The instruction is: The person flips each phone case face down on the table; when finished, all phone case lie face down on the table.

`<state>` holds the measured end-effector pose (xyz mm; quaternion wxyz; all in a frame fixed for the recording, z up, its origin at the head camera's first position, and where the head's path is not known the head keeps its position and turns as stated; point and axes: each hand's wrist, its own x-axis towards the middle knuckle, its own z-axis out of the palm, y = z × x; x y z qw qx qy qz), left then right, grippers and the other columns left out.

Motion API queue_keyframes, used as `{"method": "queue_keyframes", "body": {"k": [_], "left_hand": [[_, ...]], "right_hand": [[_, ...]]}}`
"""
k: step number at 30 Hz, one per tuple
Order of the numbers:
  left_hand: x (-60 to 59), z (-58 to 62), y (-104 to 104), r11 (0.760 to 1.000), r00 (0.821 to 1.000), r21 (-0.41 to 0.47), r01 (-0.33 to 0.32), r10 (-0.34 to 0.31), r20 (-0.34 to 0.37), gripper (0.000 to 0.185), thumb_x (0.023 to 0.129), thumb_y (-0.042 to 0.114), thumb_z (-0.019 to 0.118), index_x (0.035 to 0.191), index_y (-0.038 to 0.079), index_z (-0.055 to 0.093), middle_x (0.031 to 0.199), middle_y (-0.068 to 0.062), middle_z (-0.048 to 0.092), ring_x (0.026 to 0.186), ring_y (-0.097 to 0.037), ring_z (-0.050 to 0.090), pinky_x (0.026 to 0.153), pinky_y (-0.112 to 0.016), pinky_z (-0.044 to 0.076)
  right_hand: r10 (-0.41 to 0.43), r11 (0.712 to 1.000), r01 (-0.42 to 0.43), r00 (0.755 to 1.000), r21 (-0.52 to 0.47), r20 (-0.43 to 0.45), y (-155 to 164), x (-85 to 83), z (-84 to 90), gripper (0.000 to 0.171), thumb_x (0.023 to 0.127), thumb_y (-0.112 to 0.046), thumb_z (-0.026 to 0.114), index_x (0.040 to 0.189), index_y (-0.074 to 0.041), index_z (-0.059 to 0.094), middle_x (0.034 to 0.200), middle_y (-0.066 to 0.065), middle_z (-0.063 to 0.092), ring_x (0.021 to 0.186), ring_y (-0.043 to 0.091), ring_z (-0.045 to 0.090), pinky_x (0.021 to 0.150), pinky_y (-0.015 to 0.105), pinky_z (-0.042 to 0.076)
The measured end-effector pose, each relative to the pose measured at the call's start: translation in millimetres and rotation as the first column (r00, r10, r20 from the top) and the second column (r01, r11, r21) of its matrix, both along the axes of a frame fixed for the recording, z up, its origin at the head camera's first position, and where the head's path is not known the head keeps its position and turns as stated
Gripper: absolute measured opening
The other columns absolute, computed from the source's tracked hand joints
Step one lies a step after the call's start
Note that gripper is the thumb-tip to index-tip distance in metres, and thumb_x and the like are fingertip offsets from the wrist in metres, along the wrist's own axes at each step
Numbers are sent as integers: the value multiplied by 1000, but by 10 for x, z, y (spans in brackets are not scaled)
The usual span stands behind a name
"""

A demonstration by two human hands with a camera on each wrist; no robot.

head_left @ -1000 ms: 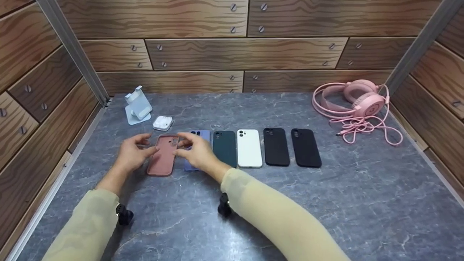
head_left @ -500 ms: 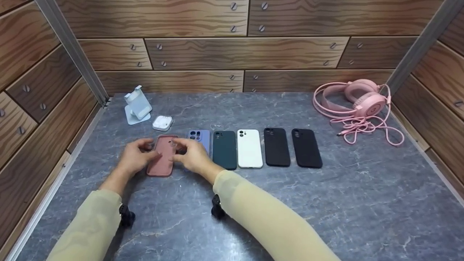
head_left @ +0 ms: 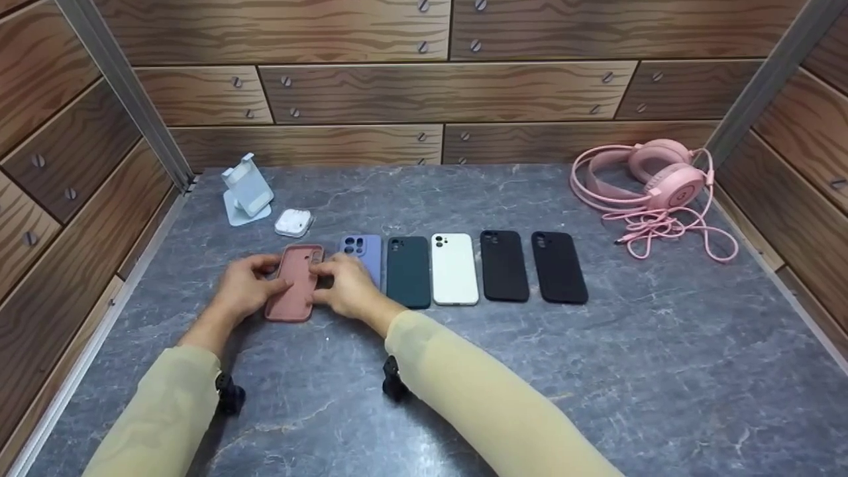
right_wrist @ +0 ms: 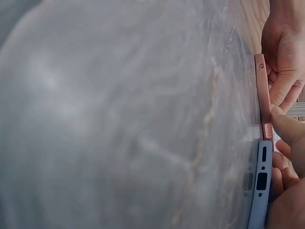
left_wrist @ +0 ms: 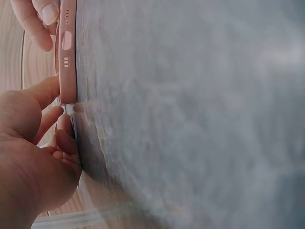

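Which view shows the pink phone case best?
The head view: the whole pink phone case lies open side up on the table, left hand and right hand gripping its sides. Both wrist views show only its thin bottom edge with port cutouts.

The left hand (left_wrist: 28, 157) fills the lower left, its thumb pressed on the near end of the pink case (left_wrist: 67, 52), which lies on the grey table (left_wrist: 190, 114). Beyond it, fingers (left_wrist: 40, 19) of the other hand touch the case's far part.
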<state>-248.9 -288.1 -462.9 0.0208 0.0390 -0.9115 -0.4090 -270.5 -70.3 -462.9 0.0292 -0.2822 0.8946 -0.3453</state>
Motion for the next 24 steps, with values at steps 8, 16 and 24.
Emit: {"method": "queue_keyframes", "body": {"k": [8,16,24], "left_hand": [[0,8,8,1000,1000,3,23,-23,-9,50,94,13,81,138,-5,66,118,-22,71,91,-22,60,71,-27,47],[-10,27,10,999,999,-3,48,-48,0,45,97,9,75,139,-5,65,121,-22,70,94,-25,60,75,-28,47],[5,68,-12,998,998,38,57,-56,-10,44,97,3,70,140,-6,64,120,-27,70,102,-32,65,76,-25,50]], "right_hand": [[9,999,-8,1000,37,-25,-3,2,6,49,91,-30,87,134,-11,75,125,8,67,120,26,60,107,33,44],[19,998,-15,998,68,-62,-6,-8,9,48,91,-32,87,132,-11,77,121,9,68,116,26,60,102,33,47],[26,997,-21,997,72,-70,2,-4,12,46,91,-32,87,130,-10,77,120,8,69,115,25,60,102,32,46]]}}
